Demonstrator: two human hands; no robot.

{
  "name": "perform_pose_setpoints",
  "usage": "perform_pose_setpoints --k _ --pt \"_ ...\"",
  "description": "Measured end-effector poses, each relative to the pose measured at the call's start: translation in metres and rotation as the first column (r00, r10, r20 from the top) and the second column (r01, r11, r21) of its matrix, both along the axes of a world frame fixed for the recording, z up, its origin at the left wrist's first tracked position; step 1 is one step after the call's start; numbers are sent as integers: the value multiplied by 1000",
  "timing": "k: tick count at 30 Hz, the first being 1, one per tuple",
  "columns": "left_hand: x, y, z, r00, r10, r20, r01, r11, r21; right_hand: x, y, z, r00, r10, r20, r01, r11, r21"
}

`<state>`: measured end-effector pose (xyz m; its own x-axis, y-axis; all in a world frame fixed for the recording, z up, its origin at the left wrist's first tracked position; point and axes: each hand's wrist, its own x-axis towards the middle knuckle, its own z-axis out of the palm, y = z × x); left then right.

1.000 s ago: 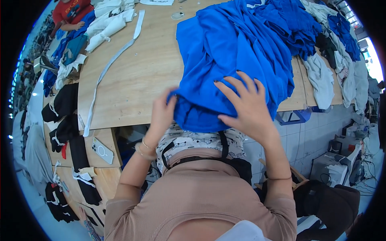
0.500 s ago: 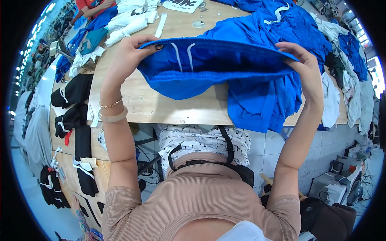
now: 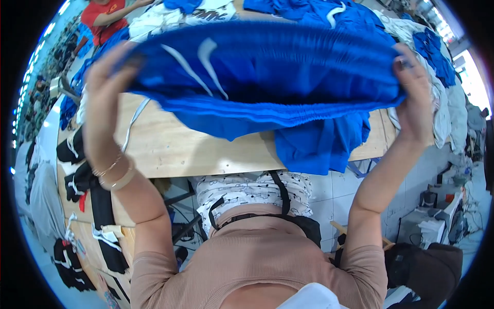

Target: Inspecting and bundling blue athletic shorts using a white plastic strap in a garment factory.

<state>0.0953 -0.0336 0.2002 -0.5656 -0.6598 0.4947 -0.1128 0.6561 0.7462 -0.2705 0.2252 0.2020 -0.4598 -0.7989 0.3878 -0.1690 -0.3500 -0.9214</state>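
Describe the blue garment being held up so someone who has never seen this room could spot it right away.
Start at the long wooden table strewn with blue clothes. Above its near edge, the left hand and right hand stretch blue shorts wide by the gathered waistband. Unlike the blue pile lying on the table, this piece is lifted and shows white drawstrings.

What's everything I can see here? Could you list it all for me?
blue shorts: one, bright blue with white drawcords, held up stretched at the elastic waistband between both hands
blue garment pile: one heap, blue, on the table's near edge, hanging over it
wooden table: one, pale wood, below the shorts
black garments: several, black with white cords, on a side surface at left
white and grey garments: a heap, far right of the table
person in a red top: one, far upper left
left hand: grips the waistband's left end
right hand: grips the waistband's right end
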Motion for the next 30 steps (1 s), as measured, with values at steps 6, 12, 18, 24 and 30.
perform_pose_setpoints --k 6,12,18,24,30 --pt "11 23 45 870 118 -479 -81 992 99 -7 110 83 780 -346 -521 156 914 -374" --pt "-96 43 -99 975 -223 -21 221 942 253 -21 21 -49 892 -253 -375 335 926 172" --pt "-159 51 -208 865 -243 439 237 969 69 14 -11 -136 147 -371 -917 758 637 -136" --pt "-200 55 -187 666 -312 678 256 949 186 60 -25 -127 417 -49 -908 307 948 89" --pt "-178 56 -145 816 -441 374 301 876 377 89 -20 -122 446 -26 -895 489 844 219"
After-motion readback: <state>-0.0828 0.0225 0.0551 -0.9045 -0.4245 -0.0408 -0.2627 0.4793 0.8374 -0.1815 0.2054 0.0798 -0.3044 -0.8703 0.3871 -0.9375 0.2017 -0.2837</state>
